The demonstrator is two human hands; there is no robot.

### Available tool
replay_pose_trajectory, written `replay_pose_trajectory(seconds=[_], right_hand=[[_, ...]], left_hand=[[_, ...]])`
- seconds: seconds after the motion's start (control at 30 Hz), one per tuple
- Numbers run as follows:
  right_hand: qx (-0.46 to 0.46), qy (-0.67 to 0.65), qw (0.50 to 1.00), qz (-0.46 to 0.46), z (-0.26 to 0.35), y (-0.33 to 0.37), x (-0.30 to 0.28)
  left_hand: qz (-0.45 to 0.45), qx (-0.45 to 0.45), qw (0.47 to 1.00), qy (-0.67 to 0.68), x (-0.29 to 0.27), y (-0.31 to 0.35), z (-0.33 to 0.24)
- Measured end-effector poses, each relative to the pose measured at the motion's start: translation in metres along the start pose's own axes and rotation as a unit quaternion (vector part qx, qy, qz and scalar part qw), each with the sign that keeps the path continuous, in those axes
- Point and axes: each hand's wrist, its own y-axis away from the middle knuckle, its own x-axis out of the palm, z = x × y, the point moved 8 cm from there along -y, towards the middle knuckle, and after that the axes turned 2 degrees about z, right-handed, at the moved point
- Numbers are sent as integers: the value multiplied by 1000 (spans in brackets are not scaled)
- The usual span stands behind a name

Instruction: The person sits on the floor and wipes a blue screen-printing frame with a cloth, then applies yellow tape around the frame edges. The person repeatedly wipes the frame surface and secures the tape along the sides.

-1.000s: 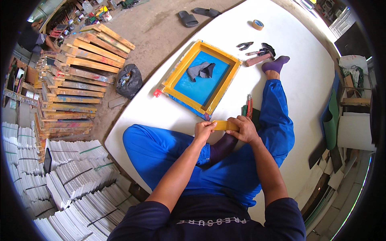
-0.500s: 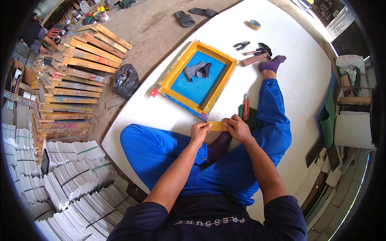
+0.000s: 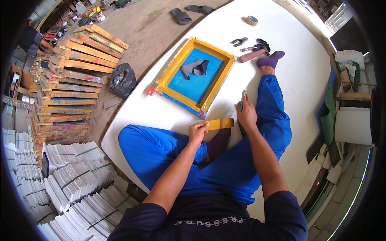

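My left hand [image 3: 197, 133] pinches one end of a strip of yellow-brown tape [image 3: 220, 123], which stretches out flat to the right above my socked foot. Closed around a slim red-handled tool, my right hand [image 3: 247, 114] is at the inner side of my right leg. The tool's metal tip [image 3: 244, 93] pokes out past the fingers; the rest is mostly covered. Beyond my hands lies a wooden frame [image 3: 173, 64] edged with yellow tape, a blue panel [image 3: 189, 85] inside it. A crumpled grey cloth [image 3: 194, 68] rests on the panel.
On the white surface [image 3: 161, 114] are a tape roll [image 3: 252, 21], black-handled pliers [image 3: 239, 41] and a pinkish-handled tool [image 3: 252, 56]. A black bag [image 3: 123, 81] and stacked wooden frames [image 3: 76, 86] stand left, above bundles of white sheets [image 3: 76, 176]. Sandals [image 3: 181, 16] lie at the back.
My right hand let go of the tape strip, moved up and right, and took hold of the red-handled tool. My left hand still holds the strip, whose right end is now free.
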Motion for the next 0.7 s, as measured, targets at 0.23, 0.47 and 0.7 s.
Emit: replay_pose_trajectory(seconds=[0.23,0.47,0.7], right_hand=[[190,29,978,78,-65,-19,27],[172,44,981,74,-71,-24,29],[38,-42,998,12,22,16,-36]], left_hand=[[-5,-2,1000,27,-2,3,-2],[6,16,1000,20,1,0,-1],[-13,31,999,40,0,5,0]])
